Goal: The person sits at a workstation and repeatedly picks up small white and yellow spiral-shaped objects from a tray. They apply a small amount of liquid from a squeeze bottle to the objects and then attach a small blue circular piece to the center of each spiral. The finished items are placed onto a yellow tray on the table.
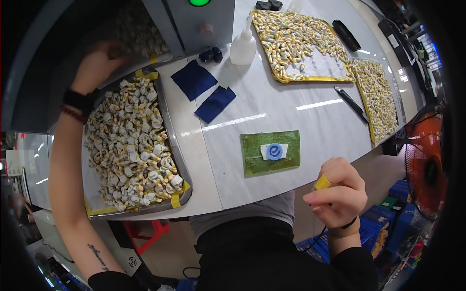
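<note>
My left hand reaches into a grey machine, beside a heap of small pale pieces inside it. Its fingers are dim and blurred, so I cannot tell what they hold. My right hand is above the near edge of the table, fingers curled and pinched together. A yellow band shows at its fingertips; whatever lies in the pinch is hidden. Just left of that hand, a green mat lies on the table, bearing a white pad with a blue round piece.
A metal tray heaped with small white-and-yellow pieces stands under my left forearm. Dark blue cloths and a white pump bottle lie farther back. Yellow-edged trays, a black pen-like tool and an orange fan are at the right.
</note>
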The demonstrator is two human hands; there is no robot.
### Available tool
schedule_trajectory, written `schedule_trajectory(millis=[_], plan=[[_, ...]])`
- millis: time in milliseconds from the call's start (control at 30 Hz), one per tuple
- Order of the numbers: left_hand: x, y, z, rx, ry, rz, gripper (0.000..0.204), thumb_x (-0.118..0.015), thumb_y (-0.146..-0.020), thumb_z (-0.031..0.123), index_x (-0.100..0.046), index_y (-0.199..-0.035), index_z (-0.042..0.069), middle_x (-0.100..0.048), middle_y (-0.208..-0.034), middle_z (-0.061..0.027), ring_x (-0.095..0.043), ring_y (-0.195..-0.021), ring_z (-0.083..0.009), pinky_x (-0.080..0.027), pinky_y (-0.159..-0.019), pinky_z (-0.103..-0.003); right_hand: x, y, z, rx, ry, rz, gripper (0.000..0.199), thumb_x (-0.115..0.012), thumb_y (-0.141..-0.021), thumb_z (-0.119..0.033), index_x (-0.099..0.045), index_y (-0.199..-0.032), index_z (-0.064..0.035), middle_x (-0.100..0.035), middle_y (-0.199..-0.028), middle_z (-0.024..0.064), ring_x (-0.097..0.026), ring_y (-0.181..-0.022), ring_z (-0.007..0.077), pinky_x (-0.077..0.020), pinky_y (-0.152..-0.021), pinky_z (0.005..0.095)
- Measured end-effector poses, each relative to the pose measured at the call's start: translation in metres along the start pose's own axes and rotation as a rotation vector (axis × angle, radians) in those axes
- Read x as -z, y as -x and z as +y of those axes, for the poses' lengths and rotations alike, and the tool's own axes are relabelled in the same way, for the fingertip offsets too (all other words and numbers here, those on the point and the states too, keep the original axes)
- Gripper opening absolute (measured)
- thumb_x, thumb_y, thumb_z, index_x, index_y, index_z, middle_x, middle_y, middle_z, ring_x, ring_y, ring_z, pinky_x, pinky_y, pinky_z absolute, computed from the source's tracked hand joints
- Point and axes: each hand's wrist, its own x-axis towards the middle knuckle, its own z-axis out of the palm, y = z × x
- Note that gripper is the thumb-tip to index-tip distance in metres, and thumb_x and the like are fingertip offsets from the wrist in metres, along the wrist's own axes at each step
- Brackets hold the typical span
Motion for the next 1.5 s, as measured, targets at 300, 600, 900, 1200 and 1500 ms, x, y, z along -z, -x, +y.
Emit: schedule_trajectory(millis=[300,600,900,1200,1500], plan=[[-0.013,0.001,-0.059,-0.051,0.121,0.052,0.044,-0.062,-0.085,0.031,-0.056,-0.116,0.001,-0.06,-0.107,-0.016,-0.061,-0.092,-0.0258,-0.048,-0.077,-0.034,0.046,0.003,0.0,-0.101,0.356,0.18,0.021,-0.067,-0.059,0.003,-0.069,-0.079,-0.0035,-0.054,-0.073,0.0066,-0.052,-0.064,0.0179,-0.0406,-0.057,0.0263],[0.079,0.169,0.153,-0.248,0.832,-0.274,0.024,-0.056,-0.087,0.021,-0.065,-0.081,0.0,-0.061,-0.071,-0.0093,-0.054,-0.055,-0.0141,-0.04,-0.047,-0.025,0.105,-0.108,0.11,-0.1,0.659,-0.162,0.013,-0.064,-0.078,-0.008,-0.064,-0.088,0.0004,-0.064,-0.079,0.0128,-0.06,-0.071,0.0229,-0.0482,-0.066,0.0314],[0.001,0.19,0.186,-0.26,1.717,-0.54,0.017,-0.073,-0.072,0.004,-0.069,-0.087,-0.003,-0.063,-0.083,-0.0179,-0.062,-0.066,-0.0211,-0.05,-0.062,-0.028,0.073,-0.153,0.17,-0.163,0.691,-0.291,0.015,-0.067,-0.078,-0.011,-0.062,-0.084,0.0015,-0.062,-0.069,0.0113,-0.06,-0.064,0.0201,-0.0474,-0.061,0.0301],[-0.041,0.229,0.199,0.337,2.165,-0.505,0.054,-0.065,-0.081,0.042,-0.061,-0.096,-0.01,-0.065,-0.081,-0.0201,-0.063,-0.064,-0.017,-0.048,-0.053,-0.023,0.07,-0.134,0.156,-0.032,0.749,-0.206,0.01,-0.059,-0.079,-0.006,-0.055,-0.085,0.0004,-0.058,-0.068,0.0152,-0.058,-0.065,0.0285,-0.0459,-0.061,0.0376],[-0.052,0.225,0.2,0.276,2.16,-0.243,0.049,-0.075,-0.074,0.032,-0.063,-0.097,-0.009,-0.066,-0.082,-0.0175,-0.067,-0.075,-0.0229,-0.055,-0.07,-0.033,0.008,-0.07,0.035,-0.077,0.265,-0.368,0.007,-0.063,-0.079,-0.001,-0.062,-0.085,-0.0043,-0.063,-0.072,0.0058,-0.062,-0.06,0.0195,-0.0476,-0.054,0.0262]])
